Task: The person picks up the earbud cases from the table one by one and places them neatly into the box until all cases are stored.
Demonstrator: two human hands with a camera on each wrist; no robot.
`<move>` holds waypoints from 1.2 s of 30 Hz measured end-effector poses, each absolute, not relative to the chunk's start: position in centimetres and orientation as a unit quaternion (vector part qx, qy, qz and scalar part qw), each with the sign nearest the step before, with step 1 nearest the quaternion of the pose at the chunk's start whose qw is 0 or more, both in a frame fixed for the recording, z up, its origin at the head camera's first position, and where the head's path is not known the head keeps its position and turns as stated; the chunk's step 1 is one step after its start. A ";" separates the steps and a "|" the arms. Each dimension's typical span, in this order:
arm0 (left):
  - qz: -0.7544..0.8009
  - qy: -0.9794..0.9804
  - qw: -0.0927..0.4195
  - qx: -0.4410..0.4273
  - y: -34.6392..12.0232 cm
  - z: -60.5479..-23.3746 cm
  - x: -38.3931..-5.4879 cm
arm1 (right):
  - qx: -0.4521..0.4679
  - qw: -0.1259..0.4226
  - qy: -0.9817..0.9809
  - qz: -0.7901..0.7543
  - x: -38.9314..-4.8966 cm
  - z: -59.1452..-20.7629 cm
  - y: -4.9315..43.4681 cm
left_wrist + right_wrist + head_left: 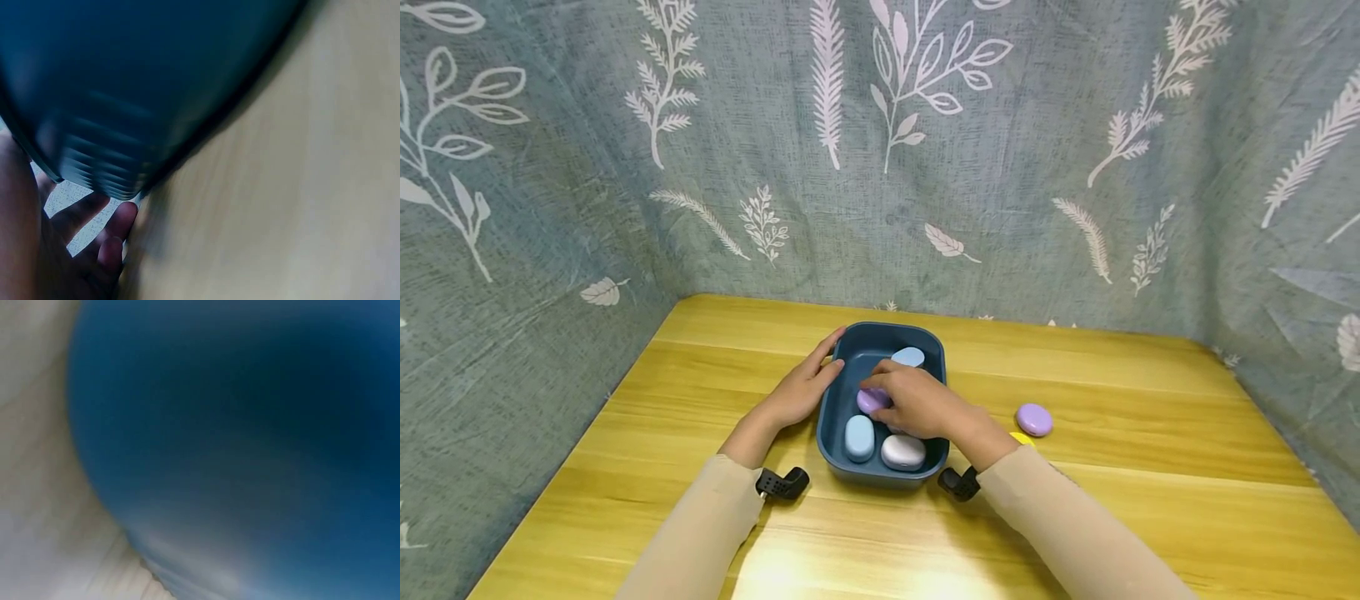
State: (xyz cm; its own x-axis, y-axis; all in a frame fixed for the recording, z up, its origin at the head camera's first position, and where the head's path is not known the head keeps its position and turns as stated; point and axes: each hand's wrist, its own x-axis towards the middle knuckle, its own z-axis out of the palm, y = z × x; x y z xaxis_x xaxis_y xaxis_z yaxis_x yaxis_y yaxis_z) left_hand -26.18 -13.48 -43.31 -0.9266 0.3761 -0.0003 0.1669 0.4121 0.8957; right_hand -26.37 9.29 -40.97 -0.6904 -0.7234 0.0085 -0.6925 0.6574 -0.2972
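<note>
A dark blue rectangular box [848, 467] with rounded corners stands on the table in the head view. My left hand [802, 388] rests along its left side, thumb and fingers extended against the rim; in the left wrist view several fingers [119, 219] touch the box's ribbed outer wall [106, 144]. Inside the box, my right hand [919, 402] pinches a purple, rounded, pebble-like case [871, 401] between thumb and fingers. Around it lie a light blue oblong case [860, 438], a white one [903, 452] and another light blue one [907, 357]. The right hand partly covers something pale beneath it.
Right of the box, a purple round case [1034, 419] lies on the wooden table [1150, 450]. A yellow item [1022, 438] is mostly hidden by the right forearm. A patterned cloth [880, 208] hangs behind the table. The right wrist view shows the box's blurred blue wall [219, 456].
</note>
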 end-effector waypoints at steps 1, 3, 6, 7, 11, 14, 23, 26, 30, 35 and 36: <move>0.517 0.834 0.101 0.163 -13.5 -43.3 -26.2 | -0.390 0.054 0.909 -0.136 -26.4 -41.0 9.3; 0.518 0.834 0.101 0.163 -13.4 -43.3 -26.2 | -0.391 0.050 0.910 -0.130 -26.4 -41.1 9.2; 0.518 0.835 0.095 0.161 -13.5 -44.2 -26.9 | -0.393 0.042 0.910 -0.125 -26.4 -41.2 9.2; 0.519 0.835 0.092 0.160 -13.5 -44.7 -27.2 | -0.394 0.039 0.910 -0.123 -26.4 -41.2 9.1; 0.517 0.837 0.076 0.159 -13.6 -46.6 -28.3 | -0.394 0.036 0.911 -0.116 -26.4 -41.2 9.1; 0.515 0.839 0.076 0.159 -13.6 -46.4 -28.2 | -0.395 0.039 0.911 -0.111 -26.4 -41.2 9.1; 0.521 0.835 0.075 0.162 -13.7 -46.6 -28.3 | -0.391 0.042 0.913 -0.103 -26.4 -41.3 8.8; 0.522 0.835 0.075 0.157 -13.6 -46.6 -28.2 | -0.392 0.038 0.914 -0.101 -26.4 -41.3 8.8; 0.522 0.835 0.074 0.157 -13.6 -46.5 -28.1 | -0.390 0.038 0.914 -0.102 -26.3 -41.2 8.9; 0.520 0.835 0.077 0.162 -13.6 -46.4 -28.0 | -0.390 0.035 0.913 -0.115 -26.2 -40.9 9.2; 0.519 0.836 0.078 0.161 -13.6 -46.4 -28.0 | -0.391 0.032 0.912 -0.117 -26.1 -40.9 9.3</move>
State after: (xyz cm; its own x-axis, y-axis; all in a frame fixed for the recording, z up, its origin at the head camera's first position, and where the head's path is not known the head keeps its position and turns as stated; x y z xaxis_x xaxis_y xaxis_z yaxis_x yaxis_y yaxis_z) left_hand -27.98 -13.61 -46.43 -0.9357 0.3509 0.0372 0.1886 0.4084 0.8931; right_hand -26.14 9.34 -40.86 -0.6921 -0.7210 0.0334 -0.7059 0.6666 -0.2393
